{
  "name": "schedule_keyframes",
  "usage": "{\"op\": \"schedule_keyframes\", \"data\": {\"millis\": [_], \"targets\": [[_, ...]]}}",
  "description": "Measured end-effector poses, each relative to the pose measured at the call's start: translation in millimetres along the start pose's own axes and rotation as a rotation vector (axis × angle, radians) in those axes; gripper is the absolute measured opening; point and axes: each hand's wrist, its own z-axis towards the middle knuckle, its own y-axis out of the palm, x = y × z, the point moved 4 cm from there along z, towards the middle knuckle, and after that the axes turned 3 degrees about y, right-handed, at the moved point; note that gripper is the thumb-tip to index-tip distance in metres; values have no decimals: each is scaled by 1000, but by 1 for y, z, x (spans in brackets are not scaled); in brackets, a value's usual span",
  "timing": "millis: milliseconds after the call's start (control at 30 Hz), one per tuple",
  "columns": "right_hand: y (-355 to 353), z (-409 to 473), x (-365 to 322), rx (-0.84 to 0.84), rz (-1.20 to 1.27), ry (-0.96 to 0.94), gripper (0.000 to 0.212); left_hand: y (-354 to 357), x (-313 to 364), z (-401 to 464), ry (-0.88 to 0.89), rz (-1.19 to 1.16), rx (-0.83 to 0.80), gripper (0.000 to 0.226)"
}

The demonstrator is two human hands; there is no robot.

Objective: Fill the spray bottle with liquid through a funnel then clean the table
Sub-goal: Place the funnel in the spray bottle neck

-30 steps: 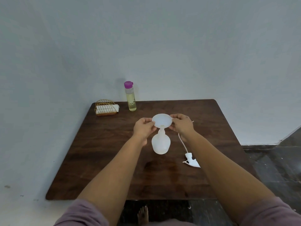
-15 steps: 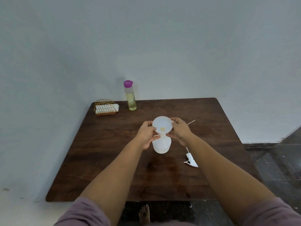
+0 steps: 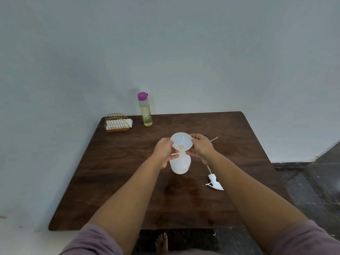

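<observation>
Head view: funnel [image 3: 181, 143] sits on bottle [image 3: 180, 165], pinched between both hands' grip.

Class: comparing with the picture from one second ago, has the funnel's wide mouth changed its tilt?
Yes. The funnel sat edge-on over the spray bottle; now its mouth tips toward the camera, away from the yellow liquid bottle.

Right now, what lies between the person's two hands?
Head view: the white funnel, seated in the spray bottle, sits between left hand and right hand.
</observation>
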Motion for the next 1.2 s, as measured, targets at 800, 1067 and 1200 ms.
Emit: {"op": "schedule_keyframes", "data": {"millis": [800,1067,1200], "targets": [[-15,0,0,145,-188,-77,34,-16,-2,-11,3,-66,72,28],[-10,-12,-15,184,-497,-245,38,-35,11,-19,157,72,212,43],[2,-14,-36,214,-618,-356,37,-52,25,-23,227,69,258,43]]}}
